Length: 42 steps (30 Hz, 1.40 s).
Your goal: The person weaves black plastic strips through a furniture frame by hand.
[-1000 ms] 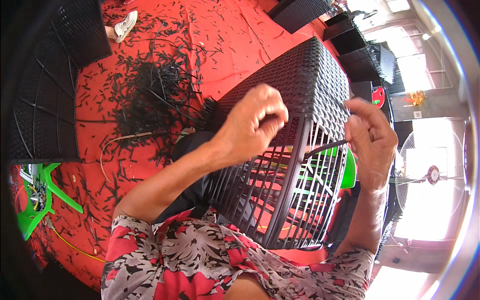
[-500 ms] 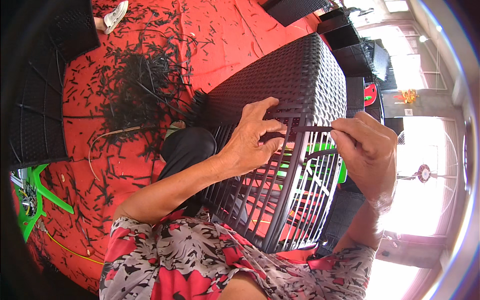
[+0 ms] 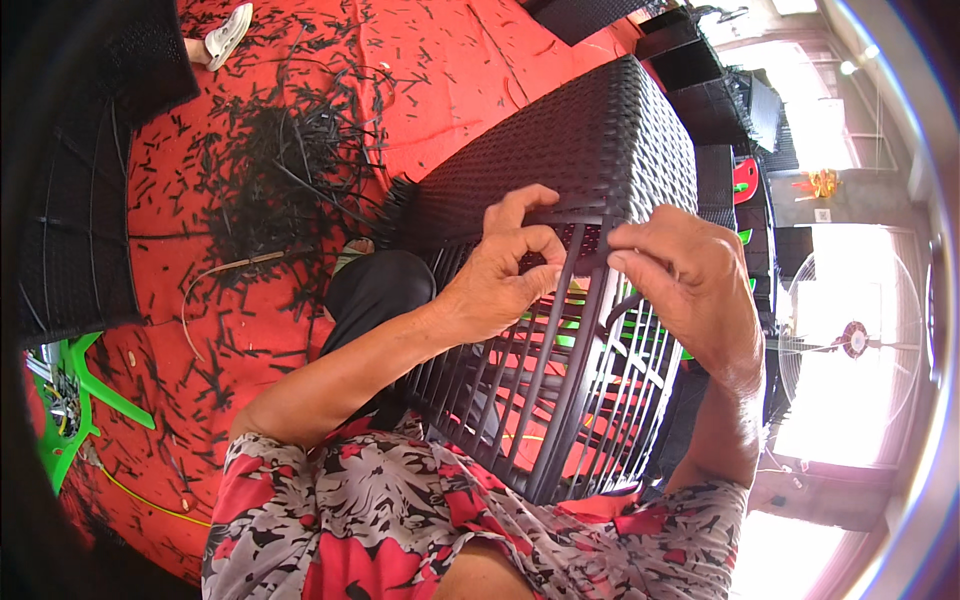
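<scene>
A dark brown wicker frame (image 3: 540,130) stands tilted before me, its upper part closely woven and its lower part bare bars. My left hand (image 3: 505,275) is at the lower edge of the weave, thumb and forefinger pinched beside an upright bar; what they grip is hidden. At the frame's corner, my right hand (image 3: 685,280) pinches a flat dark weaving strip, mostly hidden by the fingers. Below that hand, a dark strip loop (image 3: 622,310) curves toward the corner post (image 3: 575,400).
Black strip scraps (image 3: 270,170) lie piled and scattered over the red floor covering (image 3: 430,60). Another woven piece (image 3: 75,200) stands at the left, near a green stool (image 3: 100,390). Dark woven pieces (image 3: 690,75) stack up behind the frame. A large fan (image 3: 853,340) is at the right.
My right hand has moved left to the frame's corner, and the strip stretch between my hands is now hardly visible. My left hand's thumb and forefinger have come together.
</scene>
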Each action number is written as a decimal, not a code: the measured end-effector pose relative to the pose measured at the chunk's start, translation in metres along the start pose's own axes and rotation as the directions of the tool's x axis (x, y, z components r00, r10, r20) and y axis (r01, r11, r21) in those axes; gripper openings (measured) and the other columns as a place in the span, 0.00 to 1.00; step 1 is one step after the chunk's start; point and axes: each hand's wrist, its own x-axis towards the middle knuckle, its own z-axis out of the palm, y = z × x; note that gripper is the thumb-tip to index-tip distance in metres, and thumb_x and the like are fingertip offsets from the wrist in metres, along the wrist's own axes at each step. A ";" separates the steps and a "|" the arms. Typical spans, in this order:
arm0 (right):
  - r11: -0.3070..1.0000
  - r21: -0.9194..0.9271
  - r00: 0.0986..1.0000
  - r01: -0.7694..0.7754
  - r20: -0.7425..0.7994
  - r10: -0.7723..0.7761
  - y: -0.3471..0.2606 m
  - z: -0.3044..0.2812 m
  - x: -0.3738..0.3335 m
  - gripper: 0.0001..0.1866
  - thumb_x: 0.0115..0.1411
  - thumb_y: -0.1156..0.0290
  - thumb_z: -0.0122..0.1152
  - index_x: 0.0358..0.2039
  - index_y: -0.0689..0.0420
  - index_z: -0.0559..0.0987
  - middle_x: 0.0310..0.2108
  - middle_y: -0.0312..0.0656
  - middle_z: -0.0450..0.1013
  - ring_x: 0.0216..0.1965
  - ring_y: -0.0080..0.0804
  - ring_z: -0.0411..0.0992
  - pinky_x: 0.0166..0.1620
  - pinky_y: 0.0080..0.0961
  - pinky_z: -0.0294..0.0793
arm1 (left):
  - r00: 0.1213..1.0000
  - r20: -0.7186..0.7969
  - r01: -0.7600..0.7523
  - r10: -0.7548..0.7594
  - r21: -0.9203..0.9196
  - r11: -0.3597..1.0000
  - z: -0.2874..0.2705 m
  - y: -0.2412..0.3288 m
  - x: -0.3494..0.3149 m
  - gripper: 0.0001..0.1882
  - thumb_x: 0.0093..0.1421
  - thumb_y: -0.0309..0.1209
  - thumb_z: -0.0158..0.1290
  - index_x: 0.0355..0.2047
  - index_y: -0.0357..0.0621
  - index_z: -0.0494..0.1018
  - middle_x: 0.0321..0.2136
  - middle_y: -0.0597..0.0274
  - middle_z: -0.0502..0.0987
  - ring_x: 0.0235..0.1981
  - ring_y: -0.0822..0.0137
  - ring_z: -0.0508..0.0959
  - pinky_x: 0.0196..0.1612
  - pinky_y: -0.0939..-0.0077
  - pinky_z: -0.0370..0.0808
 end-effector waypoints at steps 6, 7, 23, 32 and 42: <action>0.997 0.035 0.975 -0.073 -0.208 0.079 0.017 -0.006 -0.038 0.13 0.50 0.73 0.66 0.37 0.62 0.79 0.29 0.43 0.75 0.23 0.27 0.69 0.26 0.23 0.68 | 0.989 -0.141 0.056 -0.050 0.038 0.998 -0.041 0.002 -0.007 0.05 0.54 0.30 0.55 0.26 0.42 0.71 0.51 0.54 0.63 0.53 0.60 0.64 0.55 0.68 0.60; 0.990 0.077 0.969 -0.119 -0.209 0.132 0.021 -0.004 -0.052 0.12 0.49 0.75 0.66 0.36 0.62 0.79 0.29 0.43 0.75 0.24 0.27 0.69 0.27 0.22 0.68 | 0.982 -0.145 0.130 -0.120 0.060 0.990 -0.061 0.004 -0.004 0.05 0.55 0.29 0.54 0.26 0.42 0.71 0.48 0.55 0.65 0.50 0.63 0.67 0.53 0.71 0.62; 0.648 0.582 0.572 -0.491 -0.346 0.744 0.094 0.050 -0.225 0.09 0.57 0.77 0.58 0.38 0.65 0.78 0.37 0.36 0.73 0.35 0.19 0.68 0.38 0.15 0.67 | 0.970 -0.227 0.224 -0.091 0.674 0.704 -0.130 -0.004 0.012 0.10 0.62 0.29 0.50 0.41 0.37 0.74 0.38 0.61 0.76 0.40 0.69 0.75 0.46 0.78 0.68; 0.606 0.634 0.725 -0.481 -0.102 0.682 0.109 0.077 -0.239 0.16 0.64 0.64 0.52 0.37 0.67 0.76 0.32 0.41 0.75 0.34 0.27 0.73 0.41 0.24 0.72 | 0.986 0.147 0.017 -0.081 0.388 0.921 -0.030 -0.006 0.010 0.06 0.62 0.26 0.50 0.36 0.36 0.72 0.30 0.66 0.68 0.32 0.75 0.67 0.38 0.82 0.64; 0.795 0.520 0.774 -0.311 -0.348 0.530 0.134 0.061 -0.218 0.08 0.52 0.71 0.62 0.32 0.59 0.80 0.26 0.43 0.74 0.28 0.35 0.72 0.34 0.30 0.70 | 0.960 0.204 0.057 -0.194 0.536 0.843 -0.104 -0.006 0.043 0.09 0.60 0.30 0.56 0.27 0.36 0.71 0.23 0.71 0.68 0.24 0.79 0.61 0.28 0.83 0.59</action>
